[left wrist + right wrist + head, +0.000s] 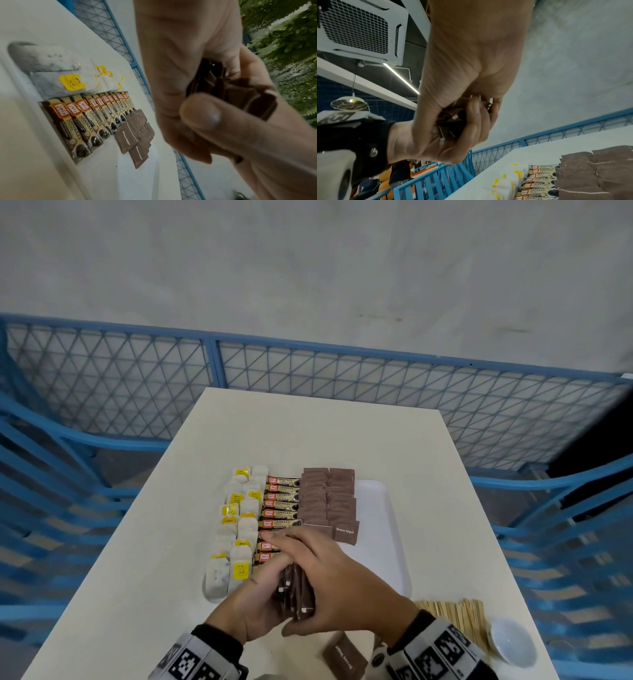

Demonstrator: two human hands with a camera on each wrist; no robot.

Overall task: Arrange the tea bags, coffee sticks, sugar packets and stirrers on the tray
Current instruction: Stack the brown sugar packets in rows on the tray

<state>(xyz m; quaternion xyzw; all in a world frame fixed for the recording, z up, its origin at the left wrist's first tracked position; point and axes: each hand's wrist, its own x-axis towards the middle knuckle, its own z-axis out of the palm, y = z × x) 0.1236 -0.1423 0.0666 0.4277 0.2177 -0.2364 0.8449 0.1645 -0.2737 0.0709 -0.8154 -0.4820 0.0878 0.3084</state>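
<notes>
A stack of brown paper sugar packets [295, 594] is pinched between left hand [255, 604] and right hand [337, 583], squared for the white plastic tray [387, 529] at twelve o'clock.

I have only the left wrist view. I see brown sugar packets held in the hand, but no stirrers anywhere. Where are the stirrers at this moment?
Observer: The wooden stirrers lie in a pile on the table, to the right of the tray, not on it.
Operator: Is something else standing near them?
Observer: Yes, a small white bowl stands just right of the pile.
Operator: Is any sugar packet left outside the tray?
Observer: One loose sugar packet lies on the table at the near edge, below the right hand, which grips the bundle of sugar packets.
</notes>
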